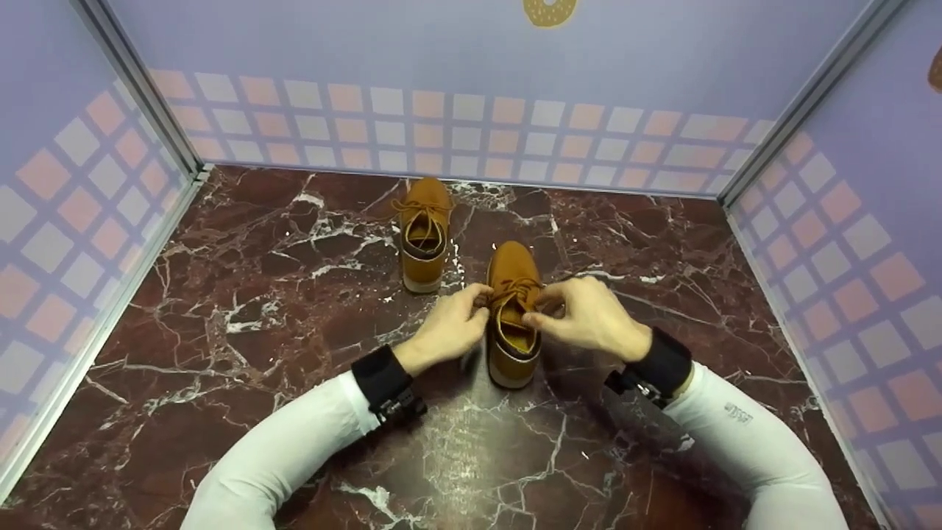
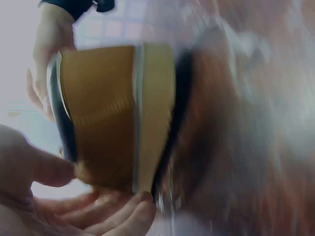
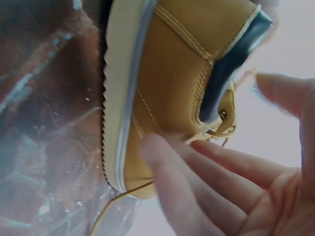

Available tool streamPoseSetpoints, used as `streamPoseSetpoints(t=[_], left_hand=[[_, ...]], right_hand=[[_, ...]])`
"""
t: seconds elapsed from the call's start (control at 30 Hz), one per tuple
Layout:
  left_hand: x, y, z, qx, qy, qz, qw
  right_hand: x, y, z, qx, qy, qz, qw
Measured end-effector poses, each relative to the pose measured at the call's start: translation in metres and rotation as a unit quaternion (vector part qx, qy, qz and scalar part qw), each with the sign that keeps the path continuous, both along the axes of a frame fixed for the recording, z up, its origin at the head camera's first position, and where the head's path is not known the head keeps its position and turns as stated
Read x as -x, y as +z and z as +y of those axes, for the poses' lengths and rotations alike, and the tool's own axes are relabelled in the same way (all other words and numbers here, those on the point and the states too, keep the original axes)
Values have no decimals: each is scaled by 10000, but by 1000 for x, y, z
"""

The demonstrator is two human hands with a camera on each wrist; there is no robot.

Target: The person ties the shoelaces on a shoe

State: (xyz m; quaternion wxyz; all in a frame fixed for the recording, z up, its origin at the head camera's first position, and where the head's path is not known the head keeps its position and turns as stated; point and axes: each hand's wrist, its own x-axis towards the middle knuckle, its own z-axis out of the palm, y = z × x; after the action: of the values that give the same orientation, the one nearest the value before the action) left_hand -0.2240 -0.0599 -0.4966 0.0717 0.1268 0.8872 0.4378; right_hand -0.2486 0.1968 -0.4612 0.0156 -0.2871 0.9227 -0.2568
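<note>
A tan lace-up shoe (image 1: pixel 514 259) stands upright on the floor, toe pointing away from me, its laces (image 1: pixel 519 285) across the front. My left hand (image 1: pixel 450 324) is at its left side; in the left wrist view the thumb is near the dark collar and the fingers extend along the side of the shoe (image 2: pixel 103 83). My right hand (image 1: pixel 589 313) is at the right side, fingers loosely extended by the upper and thumb apart near the opening. A loose lace end (image 3: pixel 110 201) trails down beside the sole in the right wrist view.
The matching tan shoe (image 1: pixel 425 195), laces loose, stands farther back to the left. Dark red marble flooring (image 1: pixel 294 353) with white veins lies all around. Lilac panels (image 1: pixel 471 59) with pink and white squares enclose the back and both sides.
</note>
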Motion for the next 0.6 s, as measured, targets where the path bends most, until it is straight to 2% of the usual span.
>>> streamPoseSetpoints(t=[0.1,0.17,0.33,0.47,0.6], left_hand=[[6,-4,-5,426,-41,545,9976],[9,-7,-5,711,-95,732,9947],[18,-13,-5,1192,-241,857,9889],[23,-15,-6,1285,-147,1015,9864],[26,-14,-7,1355,-83,1109,9845]], right_hand=[[4,2,-6,265,-67,461,9986],[6,3,-10,380,-78,635,9972],[12,0,-18,466,53,615,9970],[15,-4,-22,469,73,570,9972],[18,-7,-23,475,24,713,9963]])
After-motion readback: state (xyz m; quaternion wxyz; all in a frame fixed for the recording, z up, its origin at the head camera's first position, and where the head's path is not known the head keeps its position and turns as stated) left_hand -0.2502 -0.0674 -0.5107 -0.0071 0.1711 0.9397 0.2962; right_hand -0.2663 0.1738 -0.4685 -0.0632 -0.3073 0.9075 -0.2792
